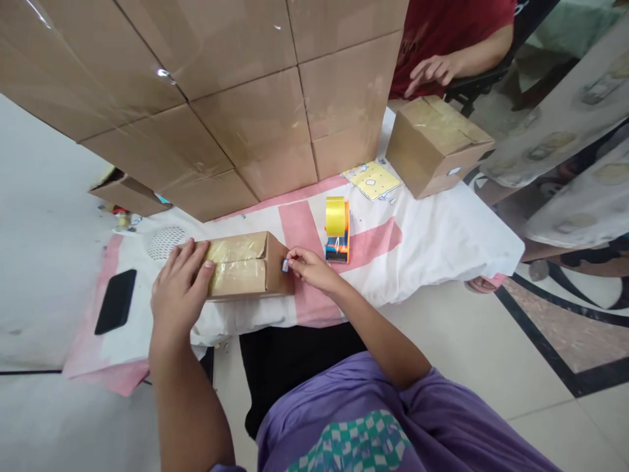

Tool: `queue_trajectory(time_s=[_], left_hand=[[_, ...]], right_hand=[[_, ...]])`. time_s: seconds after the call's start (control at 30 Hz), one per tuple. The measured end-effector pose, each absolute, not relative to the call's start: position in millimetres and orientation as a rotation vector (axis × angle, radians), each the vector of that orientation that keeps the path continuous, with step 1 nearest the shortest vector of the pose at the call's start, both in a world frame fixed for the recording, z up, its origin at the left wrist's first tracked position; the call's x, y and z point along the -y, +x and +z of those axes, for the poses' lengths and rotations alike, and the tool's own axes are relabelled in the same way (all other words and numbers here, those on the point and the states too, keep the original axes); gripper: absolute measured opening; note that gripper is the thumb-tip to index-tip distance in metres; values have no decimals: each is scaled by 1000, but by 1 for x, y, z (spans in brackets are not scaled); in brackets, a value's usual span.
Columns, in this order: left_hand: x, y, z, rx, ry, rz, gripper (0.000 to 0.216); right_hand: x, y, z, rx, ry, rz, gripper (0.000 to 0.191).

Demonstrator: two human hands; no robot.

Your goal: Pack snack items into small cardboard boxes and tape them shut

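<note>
A taped cardboard box [238, 265] lies lengthwise on the cloth in front of me. My left hand [179, 285] grips its left end from above, thumb and fingers over the top; that end is hidden under the hand. At the right end face, my right hand [307, 267] has thumb and forefinger pinched at a small white label with a blue edge [285, 265]. The label touches the box; whether it is fully stuck down I cannot tell. Just right of the box is an orange and blue tape dispenser [338, 229] with a yellow roll.
A tall stack of cardboard boxes [255, 111] stands behind. Another taped box [435, 147] with a label sits at the right, near a co-worker's hand [432, 72]. A black phone [116, 301] lies left, and a small opened box [130, 190] is behind it. The table ends right [514, 252].
</note>
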State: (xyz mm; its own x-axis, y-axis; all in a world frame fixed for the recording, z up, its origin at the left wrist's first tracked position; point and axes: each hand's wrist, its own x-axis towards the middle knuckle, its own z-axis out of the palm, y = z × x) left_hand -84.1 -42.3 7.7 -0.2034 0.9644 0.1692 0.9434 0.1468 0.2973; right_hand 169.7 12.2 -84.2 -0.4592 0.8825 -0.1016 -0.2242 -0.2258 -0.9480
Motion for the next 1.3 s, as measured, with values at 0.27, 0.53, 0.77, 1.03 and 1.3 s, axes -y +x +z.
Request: queue_trajectory(time_s=[0.27, 0.53, 0.77, 1.03, 1.3], left_hand=[[43, -73, 9, -2377, 1925, 515, 59], [43, -69, 13, -2393, 1914, 465, 55], [42, -73, 10, -2391, 1936, 446, 62], [41, -80, 2, -2342, 1948, 535, 63], [50, -104, -13, -2201, 2063, 665, 61]], right_hand=[[-14, 154, -98, 1118, -927, 1697, 15], [29, 149, -98, 1097, -1026, 1413, 21], [46, 152, -97, 1355, -1050, 1356, 57], [70, 153, -102, 1565, -1130, 1315, 88], [70, 166, -99, 1831, -1148, 1112, 115]])
